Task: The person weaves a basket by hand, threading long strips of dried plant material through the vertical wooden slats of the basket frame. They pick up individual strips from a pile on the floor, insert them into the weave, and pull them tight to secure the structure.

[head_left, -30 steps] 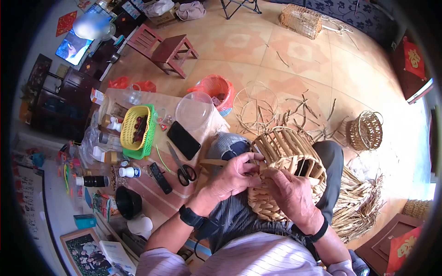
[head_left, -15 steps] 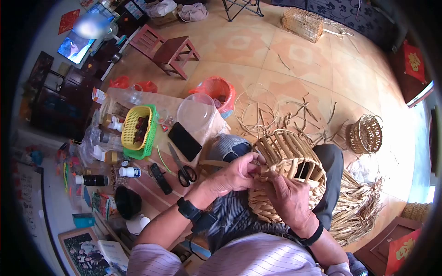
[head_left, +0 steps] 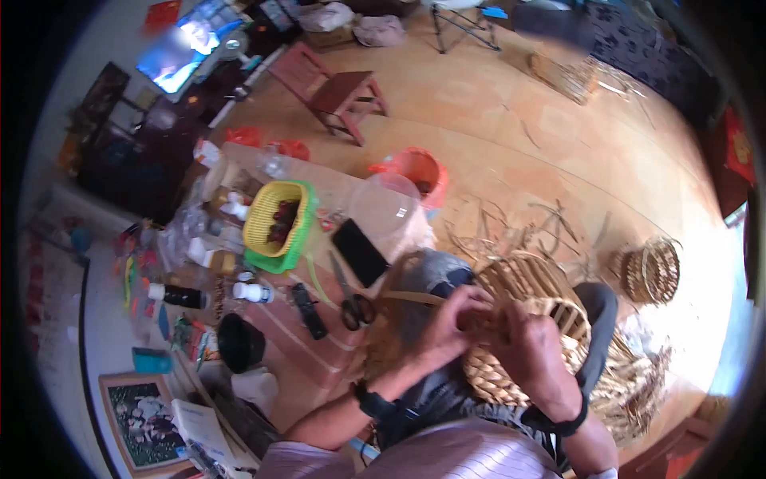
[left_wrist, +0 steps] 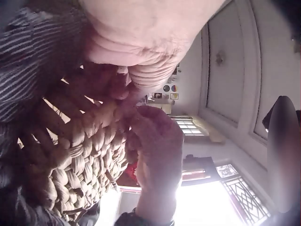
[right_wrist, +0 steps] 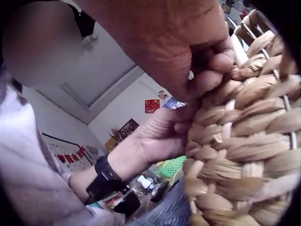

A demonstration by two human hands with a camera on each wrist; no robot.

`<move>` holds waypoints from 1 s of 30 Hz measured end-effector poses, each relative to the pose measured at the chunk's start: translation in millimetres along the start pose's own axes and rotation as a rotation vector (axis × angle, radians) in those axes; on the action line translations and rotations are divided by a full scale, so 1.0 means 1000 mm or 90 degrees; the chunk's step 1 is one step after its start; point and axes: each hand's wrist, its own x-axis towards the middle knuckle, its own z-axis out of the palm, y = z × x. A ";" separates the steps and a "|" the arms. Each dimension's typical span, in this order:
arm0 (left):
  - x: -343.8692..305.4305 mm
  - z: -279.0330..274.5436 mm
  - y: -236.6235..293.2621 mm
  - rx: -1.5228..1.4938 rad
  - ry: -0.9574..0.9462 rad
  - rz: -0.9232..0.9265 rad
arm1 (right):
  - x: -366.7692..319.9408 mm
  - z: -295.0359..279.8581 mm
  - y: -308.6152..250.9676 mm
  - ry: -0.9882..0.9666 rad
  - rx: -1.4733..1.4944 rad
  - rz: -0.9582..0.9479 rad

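A woven basket point(head_left: 499, 374) of pale plant strands rests on the person's lap, its upper part a row of spaced uprights. At its near left rim the left hand point(head_left: 453, 326) pinches a strand, whose flat tail point(head_left: 413, 297) sticks out leftward. Close against it, the right hand point(head_left: 536, 351) has its fingertips curled at the same rim. In the right wrist view the right hand point(right_wrist: 188, 52) grips the edge of the weave point(right_wrist: 235, 141). The left wrist view shows both hands meeting above the weave point(left_wrist: 84, 165); the exact strand between their fingertips is hidden.
On the table point(head_left: 319, 351) at left lie scissors point(head_left: 351, 299), a phone point(head_left: 360, 252), a remote point(head_left: 308, 311) and a yellow basket point(head_left: 271, 215). Loose strands point(head_left: 638, 383) lie right of the lap, near a small basket point(head_left: 652, 271). A red chair point(head_left: 343, 92) stands beyond.
The head view has shifted, so the scene sits further right and lower, with some blur. Both hands stay together at the basket's rim. A dark blurred shape now shows at the top right.
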 end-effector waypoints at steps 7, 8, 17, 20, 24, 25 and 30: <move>-0.010 0.020 0.023 0.150 0.033 0.068 | -0.005 0.007 -0.014 0.061 -0.013 0.019; -0.010 0.019 0.027 0.140 0.032 0.034 | -0.007 0.008 -0.017 0.032 -0.052 0.049; 0.005 0.002 -0.009 -0.100 -0.070 -0.026 | -0.018 0.000 -0.002 0.088 -0.191 -0.085; 0.004 0.007 -0.017 -0.094 -0.044 0.004 | -0.026 0.004 0.007 0.083 -0.180 -0.082; -0.005 0.017 0.003 -0.067 -0.027 0.004 | -0.021 0.000 0.005 0.044 -0.097 -0.034; -0.006 0.020 0.004 -0.065 -0.021 0.013 | -0.020 -0.002 0.004 0.038 -0.083 -0.022; -0.015 0.032 0.005 0.013 0.027 0.049 | -0.018 -0.007 0.002 -0.004 -0.018 0.043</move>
